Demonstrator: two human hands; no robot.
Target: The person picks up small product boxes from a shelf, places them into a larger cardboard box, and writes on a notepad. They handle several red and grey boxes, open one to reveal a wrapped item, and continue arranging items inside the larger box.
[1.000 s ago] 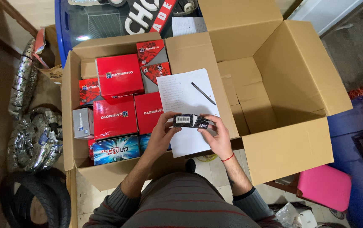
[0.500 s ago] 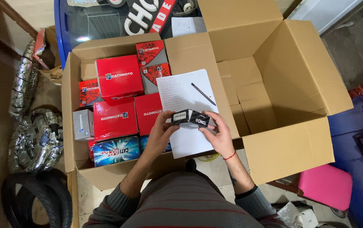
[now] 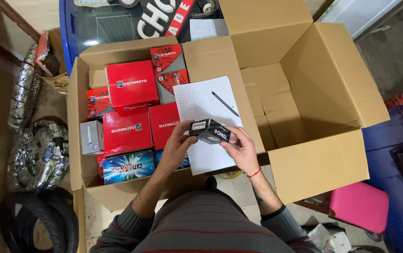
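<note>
Head view: I see both hands holding one small black box (image 3: 209, 130) above the near edge of the left cardboard carton (image 3: 76, 140). The left hand (image 3: 178, 145) grips the box's left end, fingers curled around it. The right hand (image 3: 242, 150) closes on its right end; a red cord circles that wrist. The box is tilted, with a white label facing up.

Beneath the box, a white sheet of paper (image 3: 201, 100) rests across the flap between the two cartons, with a dark pen (image 3: 225, 104) lying on it. The left carton is filled with red boxes (image 3: 131, 84), plus one grey box (image 3: 91, 137) at its left wall. The right carton (image 3: 323, 112) stands open.
</note>
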